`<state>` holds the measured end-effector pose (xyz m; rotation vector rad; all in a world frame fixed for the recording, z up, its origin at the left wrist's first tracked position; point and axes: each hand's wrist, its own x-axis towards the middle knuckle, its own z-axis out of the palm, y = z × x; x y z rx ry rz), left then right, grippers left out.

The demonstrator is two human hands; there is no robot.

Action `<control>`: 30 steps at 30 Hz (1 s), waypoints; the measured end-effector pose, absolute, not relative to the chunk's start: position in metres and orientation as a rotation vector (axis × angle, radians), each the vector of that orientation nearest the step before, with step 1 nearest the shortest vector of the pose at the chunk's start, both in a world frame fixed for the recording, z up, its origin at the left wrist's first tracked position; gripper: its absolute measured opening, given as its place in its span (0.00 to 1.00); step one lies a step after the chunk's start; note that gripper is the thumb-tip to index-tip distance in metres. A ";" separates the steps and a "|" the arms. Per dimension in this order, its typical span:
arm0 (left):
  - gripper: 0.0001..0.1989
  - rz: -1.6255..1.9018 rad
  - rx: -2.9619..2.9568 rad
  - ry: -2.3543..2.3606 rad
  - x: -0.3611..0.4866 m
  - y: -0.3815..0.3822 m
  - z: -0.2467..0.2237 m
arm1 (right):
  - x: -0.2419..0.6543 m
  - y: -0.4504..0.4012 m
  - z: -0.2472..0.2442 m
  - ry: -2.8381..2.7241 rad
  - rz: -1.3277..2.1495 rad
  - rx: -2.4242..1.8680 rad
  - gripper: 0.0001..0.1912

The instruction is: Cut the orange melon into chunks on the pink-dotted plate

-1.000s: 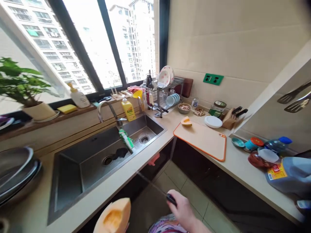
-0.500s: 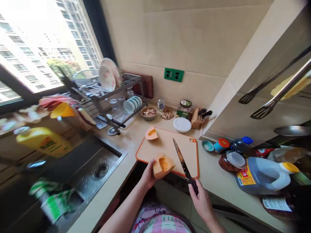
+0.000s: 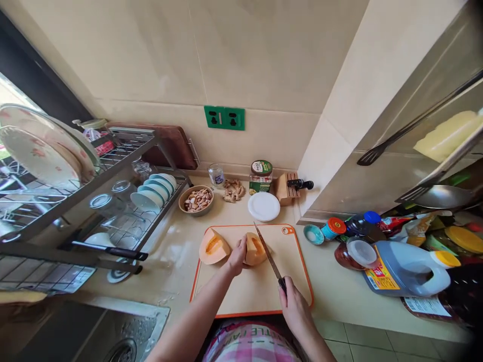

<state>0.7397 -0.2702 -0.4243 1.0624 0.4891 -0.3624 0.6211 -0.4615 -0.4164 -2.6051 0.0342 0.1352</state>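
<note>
My left hand (image 3: 237, 257) is closed on the left side of a pumpkin piece (image 3: 253, 251), hollow and orange inside, at the middle of the cutting board (image 3: 260, 294). In my right hand (image 3: 296, 304) is the black handle of a kitchen knife (image 3: 272, 262). Its long blade points away from me and slants across the right part of that piece; whether it touches the flesh I cannot tell. A second pumpkin piece (image 3: 213, 247) lies to the left on the board, cut face up.
Behind the board are a bowl of garlic (image 3: 196, 200), ginger (image 3: 234, 191), a white plate (image 3: 263, 206) and a knife block (image 3: 286, 188). A dish rack (image 3: 151, 136) and sink (image 3: 151, 314) are at left. Jars and a large jug (image 3: 409, 269) line the right side.
My left hand has brought the pumpkin piece from the board's front edge onto its middle. The knife has come over beside it. My view has turned right and down.
</note>
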 end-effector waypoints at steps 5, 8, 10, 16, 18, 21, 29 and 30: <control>0.30 -0.386 1.178 0.564 0.731 -0.267 -0.402 | 0.639 -0.463 -0.404 -0.055 0.362 -2.697 0.10; 0.32 -0.395 1.252 0.583 0.732 -0.269 -0.396 | 0.647 -0.462 -0.397 -0.088 0.451 -2.729 0.09; 0.32 -0.385 1.306 0.596 0.734 -0.271 -0.395 | 0.651 -0.461 -0.393 -0.097 0.507 -2.751 0.09; 0.29 -0.375 1.502 0.626 0.738 -0.275 -0.390 | 0.658 -0.459 -0.385 -0.116 0.579 -2.794 0.08; 0.30 -0.384 1.551 0.625 0.739 -0.276 -0.388 | 0.660 -0.458 -0.383 -0.113 0.615 -2.808 0.08; 0.32 -0.430 1.618 0.601 0.740 -0.277 -0.386 | 0.664 -0.455 -0.379 -0.092 0.707 -2.817 0.08; 0.29 -0.542 1.767 0.513 0.748 -0.275 -0.390 | 0.684 -0.451 -0.375 -0.111 0.887 -2.719 0.09; 0.30 -0.542 1.761 0.513 0.748 -0.275 -0.390 | 0.687 -0.451 -0.378 -0.108 0.899 -2.705 0.10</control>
